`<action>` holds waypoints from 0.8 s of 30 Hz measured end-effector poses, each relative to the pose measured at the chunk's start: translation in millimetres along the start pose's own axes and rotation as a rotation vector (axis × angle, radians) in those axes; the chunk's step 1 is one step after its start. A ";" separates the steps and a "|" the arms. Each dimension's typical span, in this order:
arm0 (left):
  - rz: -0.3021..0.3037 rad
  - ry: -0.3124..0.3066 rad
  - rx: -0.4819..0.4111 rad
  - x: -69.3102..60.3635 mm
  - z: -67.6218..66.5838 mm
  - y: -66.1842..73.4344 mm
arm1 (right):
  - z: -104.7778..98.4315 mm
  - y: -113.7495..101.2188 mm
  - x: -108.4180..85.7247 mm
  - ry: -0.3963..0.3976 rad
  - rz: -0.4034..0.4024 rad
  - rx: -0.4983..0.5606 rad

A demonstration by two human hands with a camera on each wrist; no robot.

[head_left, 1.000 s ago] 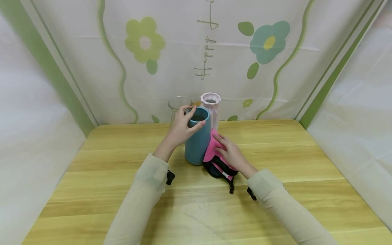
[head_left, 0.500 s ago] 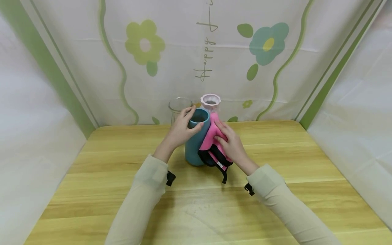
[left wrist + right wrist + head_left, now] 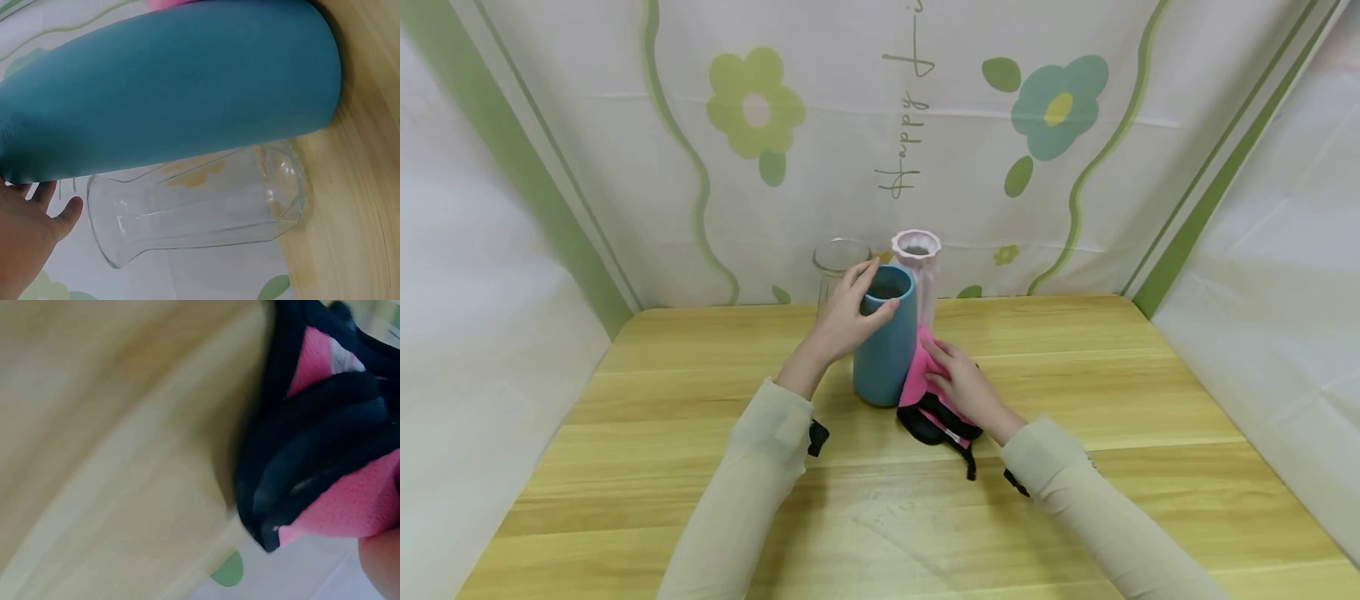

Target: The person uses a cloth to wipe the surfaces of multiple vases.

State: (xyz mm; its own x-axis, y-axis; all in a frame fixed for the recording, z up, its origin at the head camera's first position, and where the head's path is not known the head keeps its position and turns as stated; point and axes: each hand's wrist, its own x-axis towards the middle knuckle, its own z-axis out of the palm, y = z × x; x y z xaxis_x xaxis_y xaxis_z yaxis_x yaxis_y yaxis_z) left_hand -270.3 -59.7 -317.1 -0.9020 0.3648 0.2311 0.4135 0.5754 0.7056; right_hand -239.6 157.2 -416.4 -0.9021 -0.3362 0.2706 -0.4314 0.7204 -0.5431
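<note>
A tall blue vase (image 3: 882,354) stands upright on the table. My left hand (image 3: 842,312) holds it near the rim, thumb on the near side and fingers on the left and far side. In the left wrist view the vase (image 3: 187,87) fills the upper part, and part of my left hand (image 3: 31,231) shows at its top end. My right hand (image 3: 966,385) grips a pink fleecy cloth (image 3: 915,379) with black edging and a strap, against the vase's lower right side. The right wrist view shows the cloth (image 3: 350,500) bunched, with only a bit of finger.
Behind the blue vase stand a clear glass vase (image 3: 831,254) on the left and a pale pink vase with a scalloped rim (image 3: 927,287) on the right. A printed curtain (image 3: 842,108) hangs behind the wooden table (image 3: 662,417).
My right hand has rubbed the pink cloth up the vase's side, then back down to near its starting height. My left hand and the vase have stayed in place.
</note>
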 end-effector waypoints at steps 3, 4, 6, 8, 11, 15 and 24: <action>0.013 0.008 0.016 0.0 1.9 0.1 | 3.1 2.4 -3.9 -0.055 0.026 -0.049; 0.014 0.012 0.017 0.0 2.6 0.1 | 3.5 2.7 -4.4 -0.061 0.031 -0.048; 0.014 0.019 0.013 -0.3 3.7 0.0 | 3.4 2.7 -4.6 -0.056 0.036 -0.036; 0.012 0.023 0.003 -0.4 4.3 -0.4 | 1.9 2.1 -4.0 -0.038 0.026 -0.020; 0.009 0.028 0.001 -0.2 4.1 -0.5 | -2.3 -0.7 -1.5 -0.001 0.016 0.025; -0.003 0.033 0.005 0.6 2.9 -0.3 | -11.0 -8.0 3.6 0.069 0.013 0.094; -0.017 0.045 -0.018 1.8 2.4 0.1 | -27.8 -25.8 13.7 0.267 -0.110 0.182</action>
State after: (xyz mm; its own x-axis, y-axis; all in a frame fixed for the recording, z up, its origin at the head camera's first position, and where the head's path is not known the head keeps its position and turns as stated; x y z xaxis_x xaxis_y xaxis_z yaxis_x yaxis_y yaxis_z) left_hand -271.6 -57.2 -318.2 -0.9136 0.3216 0.2490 0.3965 0.5675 0.7216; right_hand -240.5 150.9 -376.5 -0.8253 -0.2179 0.5209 -0.5428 0.5602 -0.6257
